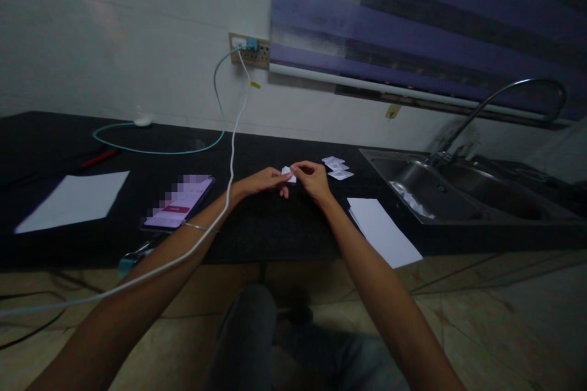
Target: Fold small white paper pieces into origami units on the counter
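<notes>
Both my hands meet over the black countertop [257, 232], pinching a small folded piece of white paper [288, 173] between them. My left hand [261, 182] holds its left side with the fingertips. My right hand [312, 178] grips its right side from above. Just beyond my right hand lie several small folded white paper pieces [337, 167] on the counter. A stack of white paper sheets [383, 229] rests beside my right forearm, overhanging the counter's front edge.
A lit phone [180, 203] lies left of my left arm, a white cable [232, 153] running up to a wall socket [250, 50]. A teal cable [156, 149], red pen [98, 159] and white sheet [76, 198] sit at left. A steel sink [435, 186] with faucet [499, 95] is right.
</notes>
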`<state>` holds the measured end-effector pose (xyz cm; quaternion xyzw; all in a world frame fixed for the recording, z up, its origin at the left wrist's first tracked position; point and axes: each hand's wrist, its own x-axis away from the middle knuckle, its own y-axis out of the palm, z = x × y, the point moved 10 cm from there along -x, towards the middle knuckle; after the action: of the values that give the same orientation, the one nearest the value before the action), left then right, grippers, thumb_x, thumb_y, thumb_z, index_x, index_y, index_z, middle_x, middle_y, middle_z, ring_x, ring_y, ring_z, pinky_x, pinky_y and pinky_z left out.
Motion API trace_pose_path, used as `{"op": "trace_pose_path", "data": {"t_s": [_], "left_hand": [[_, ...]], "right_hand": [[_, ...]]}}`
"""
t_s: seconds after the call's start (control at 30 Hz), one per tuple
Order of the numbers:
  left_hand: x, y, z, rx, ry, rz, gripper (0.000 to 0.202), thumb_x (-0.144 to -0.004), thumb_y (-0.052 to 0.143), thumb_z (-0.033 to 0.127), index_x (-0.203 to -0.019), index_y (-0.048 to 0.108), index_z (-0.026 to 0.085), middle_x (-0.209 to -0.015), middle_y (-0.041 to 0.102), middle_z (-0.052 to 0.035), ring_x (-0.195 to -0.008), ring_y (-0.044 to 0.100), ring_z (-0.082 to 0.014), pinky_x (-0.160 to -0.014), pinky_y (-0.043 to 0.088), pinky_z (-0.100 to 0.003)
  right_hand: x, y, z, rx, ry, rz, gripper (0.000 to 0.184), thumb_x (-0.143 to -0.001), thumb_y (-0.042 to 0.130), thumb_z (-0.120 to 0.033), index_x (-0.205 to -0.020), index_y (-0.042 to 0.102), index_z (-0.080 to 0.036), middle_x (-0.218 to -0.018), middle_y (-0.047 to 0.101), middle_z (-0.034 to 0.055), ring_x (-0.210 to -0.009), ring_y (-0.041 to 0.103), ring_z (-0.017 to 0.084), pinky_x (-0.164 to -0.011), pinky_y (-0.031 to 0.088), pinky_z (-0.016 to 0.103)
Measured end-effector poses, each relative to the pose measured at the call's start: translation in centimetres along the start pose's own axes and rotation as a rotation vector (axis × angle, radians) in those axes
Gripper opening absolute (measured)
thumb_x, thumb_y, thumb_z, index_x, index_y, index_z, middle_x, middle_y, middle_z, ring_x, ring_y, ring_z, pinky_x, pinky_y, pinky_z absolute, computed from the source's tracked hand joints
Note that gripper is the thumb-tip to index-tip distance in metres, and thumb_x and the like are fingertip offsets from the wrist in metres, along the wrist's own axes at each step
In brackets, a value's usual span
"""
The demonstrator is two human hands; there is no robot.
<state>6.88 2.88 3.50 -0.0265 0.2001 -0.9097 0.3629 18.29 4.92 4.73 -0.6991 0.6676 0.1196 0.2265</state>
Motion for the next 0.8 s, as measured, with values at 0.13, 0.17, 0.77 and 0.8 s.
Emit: {"op": "trace_pose_path", "data": {"t_s": [0.13,0.17,0.77,0.8], "left_hand": [[-0.5,0.0,-0.4,-0.084,0.030,0.012,0.052,-0.095,0.054,0.058,-0.081,0.074,0.012,-0.065,0.072,-0.0068,-0.058,0.062,-0.0124,-0.060,0.043,-0.022],[-0.6,0.2,-0.4,-0.093,0.044,0.001,0.053,-0.095,0.054,0.058,-0.080,0.073,0.012,-0.064,0.072,-0.0064,-0.059,0.063,-0.0126,-0.061,0.044,-0.022],[-0.5,1.1,-0.2,-0.162,0.082,-0.050,0.051,-0.098,0.049,0.055,-0.084,0.074,0.013,-0.060,0.069,-0.0041,-0.051,0.057,-0.0109,-0.053,0.040,-0.021],[-0.6,1.1,-0.1,-0.175,0.096,-0.049,0.050,-0.099,0.048,0.054,-0.086,0.074,0.013,-0.061,0.069,-0.0038,-0.051,0.057,-0.0110,-0.053,0.041,-0.021]], "right_hand": [[0.1,0.0,0.2,-0.037,0.053,0.019,0.030,-0.071,0.080,-0.045,-0.081,0.077,-0.017,-0.078,0.073,0.0045,-0.071,0.063,0.017,-0.071,0.048,0.031],[0.2,0.2,0.4,-0.056,0.076,0.004,0.031,-0.071,0.080,-0.047,-0.081,0.077,-0.017,-0.078,0.073,0.0042,-0.071,0.063,0.017,-0.071,0.048,0.031],[0.6,1.3,0.0,-0.092,0.061,-0.087,0.036,-0.074,0.078,-0.052,-0.078,0.077,-0.017,-0.069,0.070,0.0031,-0.061,0.059,0.015,-0.062,0.045,0.029],[0.6,1.2,0.1,-0.097,0.070,-0.073,0.036,-0.074,0.078,-0.053,-0.078,0.077,-0.017,-0.068,0.070,0.0034,-0.060,0.059,0.015,-0.061,0.045,0.029]]}}
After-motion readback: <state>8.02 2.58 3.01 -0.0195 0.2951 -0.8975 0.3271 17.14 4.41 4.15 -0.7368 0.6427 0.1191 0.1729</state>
